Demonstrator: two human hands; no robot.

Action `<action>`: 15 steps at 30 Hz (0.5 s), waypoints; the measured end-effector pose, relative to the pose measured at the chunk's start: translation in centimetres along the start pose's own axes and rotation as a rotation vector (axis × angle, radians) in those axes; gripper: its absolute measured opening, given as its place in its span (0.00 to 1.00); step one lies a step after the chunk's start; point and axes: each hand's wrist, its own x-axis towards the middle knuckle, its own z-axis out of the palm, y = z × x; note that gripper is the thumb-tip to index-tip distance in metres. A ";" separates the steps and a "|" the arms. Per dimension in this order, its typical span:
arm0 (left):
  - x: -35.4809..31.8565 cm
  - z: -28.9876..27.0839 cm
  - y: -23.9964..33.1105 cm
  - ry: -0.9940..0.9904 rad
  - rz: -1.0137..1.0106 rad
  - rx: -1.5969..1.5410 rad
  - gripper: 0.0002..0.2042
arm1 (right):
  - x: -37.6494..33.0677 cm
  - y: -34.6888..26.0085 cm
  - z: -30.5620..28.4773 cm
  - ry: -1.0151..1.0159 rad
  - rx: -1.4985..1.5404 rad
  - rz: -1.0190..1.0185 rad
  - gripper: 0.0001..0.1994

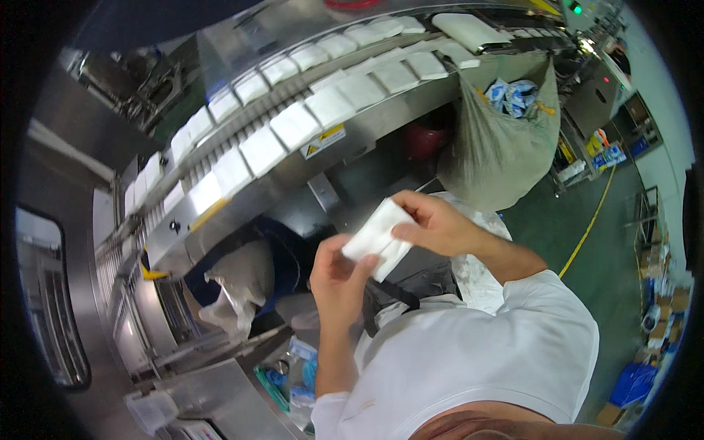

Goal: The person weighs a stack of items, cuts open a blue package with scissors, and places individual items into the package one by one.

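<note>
– So where is the white pad [378, 237]?
– Up in front of the chest, below the belt of pads [293, 125]. Both hands pinch it: left hand [339, 282] at the bottom, right hand [438, 224] on top.
– How to hold it well?
– Hold by the edges, I think. Don't squash it.

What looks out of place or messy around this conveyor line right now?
Most white pads on the conveyor lie in even rows. One white pad is off the line, held between the left hand and right hand. A hanging grey sack gapes open, with blue-and-white packets jumbled inside.
</note>
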 end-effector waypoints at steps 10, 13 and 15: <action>0.6 0.4 -1.7 -0.024 -0.028 -0.040 0.27 | -0.7 0.0 0.2 0.070 -0.283 -0.005 0.18; 0.9 0.2 -2.0 -0.002 -0.054 -0.039 0.27 | -0.6 -0.2 0.3 0.077 -0.349 -0.019 0.17; 1.1 -0.2 -2.2 -0.018 -0.057 -0.013 0.27 | -0.8 -0.2 0.5 0.123 -0.375 -0.063 0.19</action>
